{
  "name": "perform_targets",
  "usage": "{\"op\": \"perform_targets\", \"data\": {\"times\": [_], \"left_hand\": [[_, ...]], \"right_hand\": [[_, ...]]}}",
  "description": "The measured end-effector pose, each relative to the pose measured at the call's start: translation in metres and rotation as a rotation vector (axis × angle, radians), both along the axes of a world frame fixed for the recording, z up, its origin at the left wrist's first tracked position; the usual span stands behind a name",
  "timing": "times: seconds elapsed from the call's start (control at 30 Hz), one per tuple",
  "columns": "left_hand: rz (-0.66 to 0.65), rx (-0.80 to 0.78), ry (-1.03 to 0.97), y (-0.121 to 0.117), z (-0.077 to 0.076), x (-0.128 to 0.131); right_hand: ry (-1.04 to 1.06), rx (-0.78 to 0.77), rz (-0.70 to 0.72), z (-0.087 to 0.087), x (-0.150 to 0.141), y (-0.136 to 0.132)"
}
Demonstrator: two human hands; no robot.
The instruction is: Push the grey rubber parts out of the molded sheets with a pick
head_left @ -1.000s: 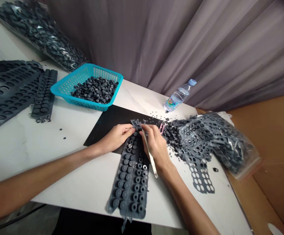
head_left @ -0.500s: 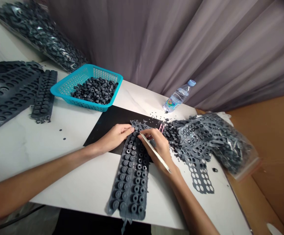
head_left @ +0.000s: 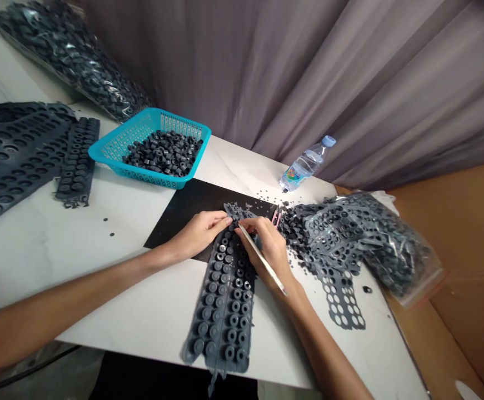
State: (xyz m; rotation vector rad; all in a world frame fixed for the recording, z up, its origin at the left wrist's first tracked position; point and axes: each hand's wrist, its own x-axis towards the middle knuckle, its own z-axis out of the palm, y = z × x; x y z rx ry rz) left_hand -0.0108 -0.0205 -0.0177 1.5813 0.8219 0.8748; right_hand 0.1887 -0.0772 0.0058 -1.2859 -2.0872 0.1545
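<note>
A dark grey moulded rubber sheet (head_left: 221, 300) with rows of round, ring-like parts lies lengthwise in front of me, its near end reaching the table edge. At its far left edge, my left hand (head_left: 202, 230) pinches the sheet between thumb and fingers. My right hand (head_left: 269, 244) is closed around a slim white pen-like tool (head_left: 262, 260), whose rear end points back toward my wrist. The tool's working tip is hidden by my fingers, close to the sheet's far rows. Beneath the sheet's far part is a black mat (head_left: 183, 214).
A turquoise basket (head_left: 141, 176) holds many small black rings. Uncut sheets (head_left: 12, 161) lie left, below a bag of parts (head_left: 75, 61). On the right are a water bottle (head_left: 304, 166), pink-handled snippers (head_left: 275, 215), perforated scrap (head_left: 337, 228) and another filled bag (head_left: 404, 255).
Both hands keep their hold at the sheet's far end. The right hand and tool have tilted very slightly; the whole view has shifted a little.
</note>
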Motion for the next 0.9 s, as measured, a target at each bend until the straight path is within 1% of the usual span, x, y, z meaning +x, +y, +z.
{"op": "perform_targets", "data": {"times": [0.13,0.27,0.5,0.63,0.7,0.77,0.9], "left_hand": [[0.005,0.028,0.024,0.002,-0.004,0.001],[0.019,0.061,0.045,0.001,-0.004,0.001],[0.004,0.044,0.018,0.000,-0.002,0.001],[-0.028,0.023,-0.011,0.001,-0.001,0.002],[-0.059,-0.018,-0.040,0.001,0.000,0.002],[-0.093,-0.086,-0.068,0.002,0.001,0.000],[-0.130,-0.213,-0.104,0.002,0.003,-0.003]], "right_hand": [[-0.017,0.012,0.008,-0.001,-0.004,0.001],[-0.081,0.046,-0.001,-0.002,-0.008,0.003],[-0.200,0.099,-0.118,-0.008,-0.013,0.002],[-0.185,0.110,-0.232,-0.011,-0.020,0.000],[-0.167,0.110,-0.257,-0.011,-0.023,-0.001],[-0.142,0.104,-0.221,-0.009,-0.023,-0.002],[-0.008,0.030,-0.040,-0.006,-0.014,-0.003]]}}
